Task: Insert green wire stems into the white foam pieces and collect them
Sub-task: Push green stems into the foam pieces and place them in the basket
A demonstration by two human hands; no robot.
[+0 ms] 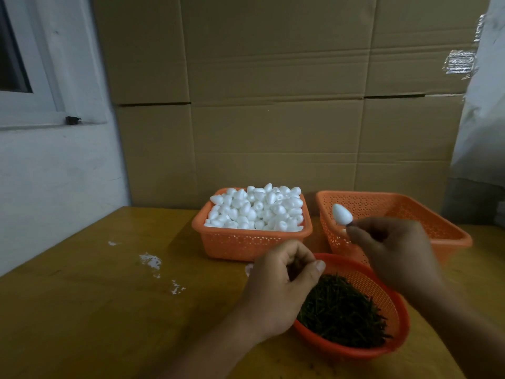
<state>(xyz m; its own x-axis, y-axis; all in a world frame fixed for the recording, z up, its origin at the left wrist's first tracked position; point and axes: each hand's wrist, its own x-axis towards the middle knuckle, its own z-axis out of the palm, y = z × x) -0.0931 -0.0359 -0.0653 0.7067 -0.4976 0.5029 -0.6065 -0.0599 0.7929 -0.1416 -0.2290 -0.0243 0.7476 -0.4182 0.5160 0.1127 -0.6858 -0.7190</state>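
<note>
Pinching a white foam egg (341, 213) at its narrow end between fingertips, the right hand (393, 248) holds it up over the near left corner of the right basket (448, 236); whether a stem is already in the egg cannot be told, since the fingers cover its base. The left hand (278, 285) hovers at the left rim of the round bowl (393, 299), its fingers curled with thumb pressed to forefinger; whether anything is caught between them cannot be told. The bowl, orange and perforated, sits nearest the person and holds a heap of dark green stems (341, 313). Behind it stands the left basket (246, 242), orange, piled high with foam eggs (257, 210). The right basket, just beside it, shows only bare mesh walls. All three rest on a wooden table (95, 310), where white crumbs (150, 261) lie scattered to the left. Cardboard boxes (273, 105) stand behind the table.
</note>
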